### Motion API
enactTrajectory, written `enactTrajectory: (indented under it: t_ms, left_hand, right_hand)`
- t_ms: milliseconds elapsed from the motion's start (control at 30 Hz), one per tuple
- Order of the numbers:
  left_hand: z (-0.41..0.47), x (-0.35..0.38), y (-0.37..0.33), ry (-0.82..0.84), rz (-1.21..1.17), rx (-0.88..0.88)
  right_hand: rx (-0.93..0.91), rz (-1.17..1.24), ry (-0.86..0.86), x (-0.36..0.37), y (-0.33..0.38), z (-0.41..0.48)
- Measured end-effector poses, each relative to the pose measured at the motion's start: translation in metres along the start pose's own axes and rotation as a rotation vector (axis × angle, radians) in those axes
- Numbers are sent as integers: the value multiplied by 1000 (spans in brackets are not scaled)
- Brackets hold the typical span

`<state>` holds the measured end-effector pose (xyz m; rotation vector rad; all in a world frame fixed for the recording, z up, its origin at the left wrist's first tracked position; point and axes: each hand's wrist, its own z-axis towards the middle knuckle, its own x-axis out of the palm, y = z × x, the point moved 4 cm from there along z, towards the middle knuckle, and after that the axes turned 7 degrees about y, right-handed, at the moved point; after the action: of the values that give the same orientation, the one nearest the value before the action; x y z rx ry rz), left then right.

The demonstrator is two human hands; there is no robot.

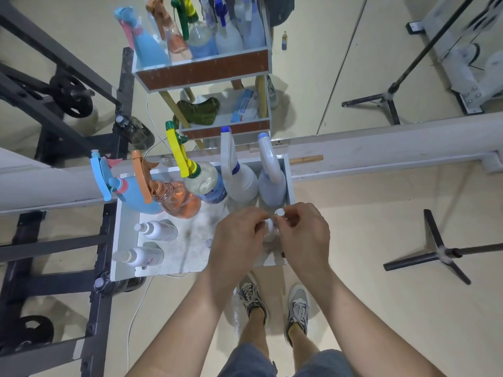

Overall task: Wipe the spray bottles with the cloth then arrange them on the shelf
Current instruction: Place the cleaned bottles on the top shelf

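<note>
White, translucent plastic formed the small bottle [269, 232], held over the right front of the white shelf top [190, 240] between both hands; whether its base rested there could not be told. The left hand [236, 236] curled its fingers round the bottle's body and hid most of it. The right hand [304, 232] pinched a round white cap [279, 212] between thumb and forefinger, just above the bottle's neck. Along the rear edge stood a blue trigger bottle [141, 198], a clear orange trigger bottle [178, 201], a yellow-headed trigger bottle [204, 182] and two white trigger bottles [241, 182]. Two small white spray bottles [160, 230] stood at the left front.
</note>
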<state>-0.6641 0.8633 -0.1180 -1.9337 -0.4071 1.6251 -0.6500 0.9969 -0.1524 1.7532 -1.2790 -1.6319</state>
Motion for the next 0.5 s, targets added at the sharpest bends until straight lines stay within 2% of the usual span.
enactTrajectory:
  t_ms: [233, 367, 500]
  left_hand:
    - [-7, 2, 4, -81, 59, -17]
    - [-5, 0, 8, -145, 66, -115]
    - [-3, -1, 12, -179, -56, -232]
  right_hand:
    - [20, -62, 73, -2, -1, -2]
    - [53, -55, 42, -1, -3, -4]
    - [67, 13, 20, 1, -1, -3]
